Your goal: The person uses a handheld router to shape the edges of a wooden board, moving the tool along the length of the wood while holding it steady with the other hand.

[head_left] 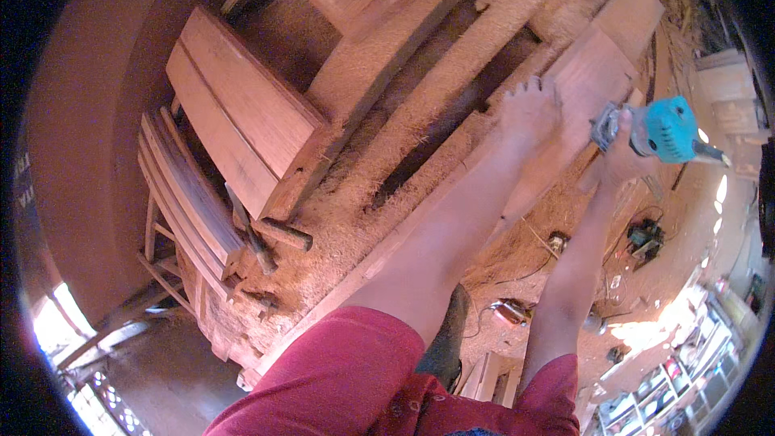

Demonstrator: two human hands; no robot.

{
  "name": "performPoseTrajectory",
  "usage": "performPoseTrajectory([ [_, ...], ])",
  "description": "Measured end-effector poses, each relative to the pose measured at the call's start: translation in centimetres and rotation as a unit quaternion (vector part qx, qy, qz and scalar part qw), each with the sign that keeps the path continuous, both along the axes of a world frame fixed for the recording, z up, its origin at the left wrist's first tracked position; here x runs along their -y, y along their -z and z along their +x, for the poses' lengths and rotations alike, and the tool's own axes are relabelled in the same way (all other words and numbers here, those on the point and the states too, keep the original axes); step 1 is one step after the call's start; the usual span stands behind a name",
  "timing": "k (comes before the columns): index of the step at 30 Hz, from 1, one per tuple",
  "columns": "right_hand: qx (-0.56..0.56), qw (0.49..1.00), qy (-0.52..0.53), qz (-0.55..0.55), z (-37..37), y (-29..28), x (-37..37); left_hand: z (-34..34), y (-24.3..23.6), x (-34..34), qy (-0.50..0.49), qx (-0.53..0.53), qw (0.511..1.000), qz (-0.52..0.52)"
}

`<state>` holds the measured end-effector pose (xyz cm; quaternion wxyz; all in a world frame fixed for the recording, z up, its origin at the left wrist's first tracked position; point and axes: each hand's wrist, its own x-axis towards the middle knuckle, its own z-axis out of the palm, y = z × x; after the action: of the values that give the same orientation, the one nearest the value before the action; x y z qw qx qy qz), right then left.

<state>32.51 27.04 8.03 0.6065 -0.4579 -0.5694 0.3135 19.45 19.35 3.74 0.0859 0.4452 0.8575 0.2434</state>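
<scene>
My left hand (529, 117) lies on a long wooden board (593, 56), its fingers apart and slightly bent on the wood. My right hand (620, 153) is closed on a teal power trimmer (668, 131), whose metal base rests at the board's right side, a little right of my left hand. The board runs diagonally from near my body toward the upper right, over a sawdust-covered timber bench (452, 89). The underside of the trimmer is hidden.
Planks (234, 105) and curved strips (182, 178) are stacked at the left. A mallet (282, 234) lies below them. Power tools (644, 238) and cords sit on the sawdust-strewn floor (557, 266) at the right, near a cubby rack (670, 387) of items.
</scene>
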Motion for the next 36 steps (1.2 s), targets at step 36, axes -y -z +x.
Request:
performPoseTrajectory([
  [36, -0.025, 0.981, 0.002, 0.19, 0.6, 4.8, -3.6, 1.2, 1.3, 0.9, 0.0, -0.02, 1.0, 0.019],
])
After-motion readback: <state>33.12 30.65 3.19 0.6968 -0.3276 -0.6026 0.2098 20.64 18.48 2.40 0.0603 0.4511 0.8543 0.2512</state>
